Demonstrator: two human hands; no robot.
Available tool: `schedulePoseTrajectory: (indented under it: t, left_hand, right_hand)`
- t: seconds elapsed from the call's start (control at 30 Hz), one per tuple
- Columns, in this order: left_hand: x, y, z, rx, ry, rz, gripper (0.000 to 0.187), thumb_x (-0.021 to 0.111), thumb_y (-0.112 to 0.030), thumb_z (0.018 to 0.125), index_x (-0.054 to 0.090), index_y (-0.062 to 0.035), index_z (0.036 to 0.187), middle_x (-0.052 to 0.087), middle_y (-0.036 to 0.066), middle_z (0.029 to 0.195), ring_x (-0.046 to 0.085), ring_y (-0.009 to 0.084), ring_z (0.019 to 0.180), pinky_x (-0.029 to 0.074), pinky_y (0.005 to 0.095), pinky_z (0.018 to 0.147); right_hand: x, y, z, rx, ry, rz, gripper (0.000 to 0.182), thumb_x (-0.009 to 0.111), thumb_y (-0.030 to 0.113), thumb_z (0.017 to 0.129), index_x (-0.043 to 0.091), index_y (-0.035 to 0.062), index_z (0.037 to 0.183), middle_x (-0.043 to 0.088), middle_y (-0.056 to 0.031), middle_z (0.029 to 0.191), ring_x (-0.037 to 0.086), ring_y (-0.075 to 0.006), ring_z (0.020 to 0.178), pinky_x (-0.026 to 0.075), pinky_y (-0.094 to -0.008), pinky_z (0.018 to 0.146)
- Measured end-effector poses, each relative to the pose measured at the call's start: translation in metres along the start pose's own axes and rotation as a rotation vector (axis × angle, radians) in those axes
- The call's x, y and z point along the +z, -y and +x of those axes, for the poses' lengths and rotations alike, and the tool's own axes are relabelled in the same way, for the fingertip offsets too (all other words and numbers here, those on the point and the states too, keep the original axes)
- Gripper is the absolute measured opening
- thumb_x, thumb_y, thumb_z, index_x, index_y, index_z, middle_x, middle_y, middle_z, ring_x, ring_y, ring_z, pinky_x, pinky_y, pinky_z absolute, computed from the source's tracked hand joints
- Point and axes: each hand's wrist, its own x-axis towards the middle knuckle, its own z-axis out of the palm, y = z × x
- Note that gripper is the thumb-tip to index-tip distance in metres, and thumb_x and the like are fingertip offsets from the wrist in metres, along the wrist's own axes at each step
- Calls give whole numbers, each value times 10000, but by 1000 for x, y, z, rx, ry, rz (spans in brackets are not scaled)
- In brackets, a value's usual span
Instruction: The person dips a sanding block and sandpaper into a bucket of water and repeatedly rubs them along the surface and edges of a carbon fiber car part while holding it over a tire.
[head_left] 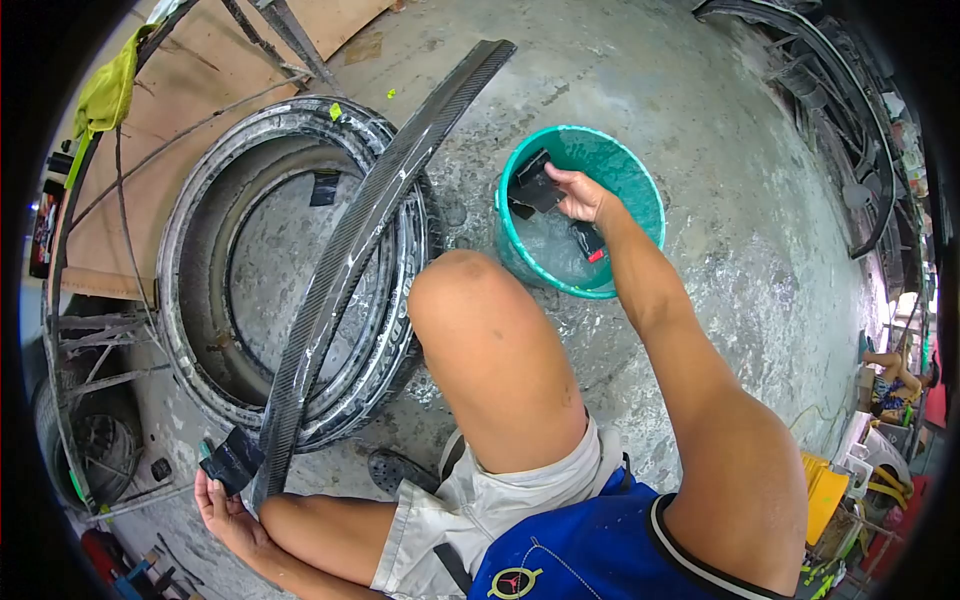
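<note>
My right hand [580, 195] reaches into a teal bucket [509, 225] and pinches a folded black piece of sandpaper [537, 182] above cloudy water. Another black piece with a red end [588, 240] lies lower in the bucket. At the lower left, my left hand [225, 515] grips a dark square of sandpaper [232, 461] beside the near end of a long carbon-fibre strip [365, 235]. The strip slants across a tire [190, 310] on the floor, its far end sticking out past the rim.
A small black patch [324, 189] shows inside the tire ring. A metal frame with a yellow-green cloth [105, 85] stands at the left, by a brown board [120, 220]. Dark car parts [800, 80] line the right wall. A yellow object [822, 497] sits at the lower right.
</note>
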Motion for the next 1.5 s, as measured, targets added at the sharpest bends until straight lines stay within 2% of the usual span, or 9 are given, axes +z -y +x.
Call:
schedulePoseTrajectory:
  t: [0.1,0.17,0.23,0.33,0.5,0.93,1.07,1.27,1.5]
  left_hand:
    - [6,-4,-5,-23,-18,-10,466,652,-45,953,503,13,1390,664,91,1193,655,145,1048,534,267,892]
    - [6,-1,-2,-33,-27,-12,456,652,-35,950,508,13,1381,662,91,1190,655,144,1046,535,269,891]
    - [5,1,-1,-15,-15,-18,457,654,-32,948,509,11,1380,660,90,1192,654,143,1046,535,269,892]
    - [2,-2,-2,-15,-10,-13,462,657,-29,944,510,10,1380,657,88,1200,654,142,1047,535,269,896]
    - [2,-1,-1,-17,-9,-28,467,661,-27,940,511,11,1381,656,83,1196,651,141,1050,532,268,903]
    - [-3,1,-3,-11,30,-42,462,667,-46,947,520,-9,1383,640,86,1251,649,151,1070,543,269,902]
    - [-3,1,-3,-14,23,-41,448,666,-57,954,522,-3,1375,648,87,1232,659,149,1045,554,258,880]
    - [7,-4,-7,-13,23,-34,447,666,-58,956,520,-5,1375,654,81,1213,664,138,1022,558,231,847]
    - [2,0,-2,-17,35,-31,459,660,-47,954,510,2,1385,645,89,1224,658,142,1046,556,247,860]
  right_hand:
    - [-8,0,-5,201,423,298,498,538,496,1021,519,151,1379,703,-112,1173,680,-248,1087,530,-542,972]
    - [46,1,-32,139,-312,-9,418,456,472,1056,587,129,1256,706,-120,1173,696,-239,1021,571,-460,928]
    - [54,-7,-25,205,-346,-105,415,405,413,1067,637,104,1219,707,-125,1163,701,-233,1015,578,-394,871]
    - [48,-31,-8,121,-555,-1046,479,410,411,1026,666,67,1240,693,-147,1242,692,-270,1080,551,-424,884]
    - [68,-42,-9,461,-21,-1870,545,471,413,906,722,17,1184,668,-194,1301,648,-321,1191,485,-435,985]
    - [90,-55,-7,479,637,-2152,331,570,197,836,761,10,1031,729,-175,1109,680,-295,993,520,-456,836]
    - [109,-20,-35,570,-172,-1609,345,656,170,791,745,12,1085,740,-163,1057,704,-281,969,556,-443,790]
    - [34,-8,-32,156,-53,-352,587,807,197,756,630,147,1313,727,-77,1060,698,-190,812,585,-373,742]
    - [76,19,-61,37,-16,-311,673,821,184,723,611,169,1361,690,-43,1161,664,-172,993,542,-323,867]
